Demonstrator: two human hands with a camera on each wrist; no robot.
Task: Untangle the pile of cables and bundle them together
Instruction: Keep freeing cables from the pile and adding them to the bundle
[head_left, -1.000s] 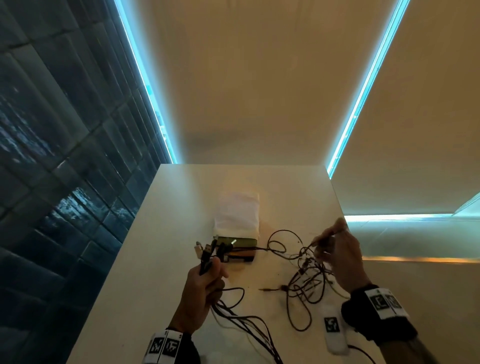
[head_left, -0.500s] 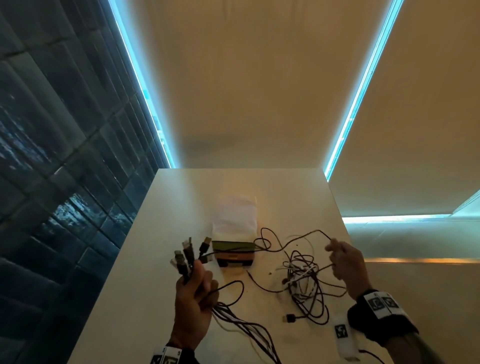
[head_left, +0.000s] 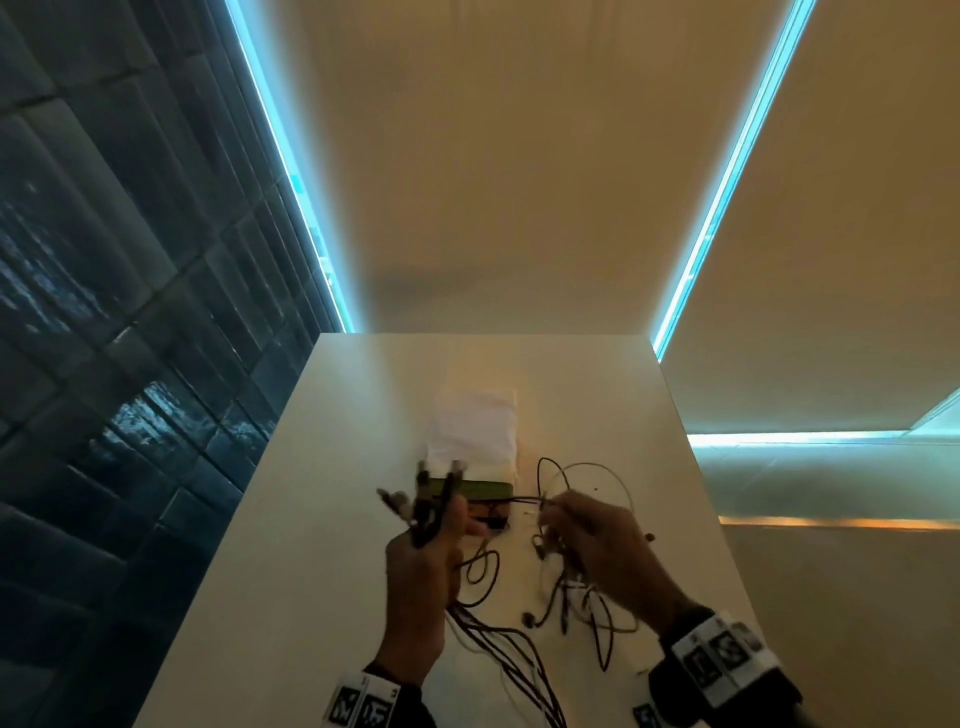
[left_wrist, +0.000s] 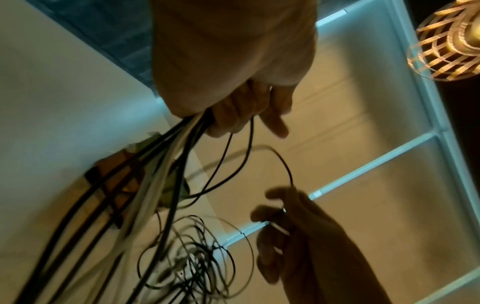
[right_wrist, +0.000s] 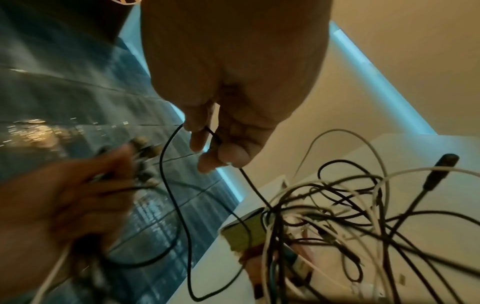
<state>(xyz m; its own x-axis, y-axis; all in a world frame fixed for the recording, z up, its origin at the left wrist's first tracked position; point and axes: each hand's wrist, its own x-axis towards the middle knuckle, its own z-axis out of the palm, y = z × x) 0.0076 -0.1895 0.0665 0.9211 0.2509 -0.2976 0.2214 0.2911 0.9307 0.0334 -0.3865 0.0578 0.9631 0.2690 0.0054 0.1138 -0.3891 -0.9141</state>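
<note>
On the white table (head_left: 322, 519), my left hand (head_left: 441, 525) grips a bundle of black and white cables (left_wrist: 166, 164). Their plugs (head_left: 423, 493) stick up above the fist. The rest of the bundle trails down toward the table's near edge. My right hand (head_left: 553, 512) is close beside the left and pinches one thin black cable (right_wrist: 168, 174) between thumb and fingers. That cable loops across to the left hand (right_wrist: 64, 195). Below the right hand (left_wrist: 283, 222), a loose tangle of thin black and white cables (head_left: 576, 592) lies on the table.
A folded white cloth (head_left: 475, 431) lies on a green and orange box (head_left: 485, 488) at mid-table, just behind the hands. A dark tiled wall (head_left: 104, 364) runs along the left. The table's right edge (head_left: 691, 467) drops to the floor. A woven lamp (left_wrist: 446, 41) hangs overhead.
My right hand has moved left with the thin black cable, close to my left hand. My left hand has risen a little and shifted right, still gripping the bundle.
</note>
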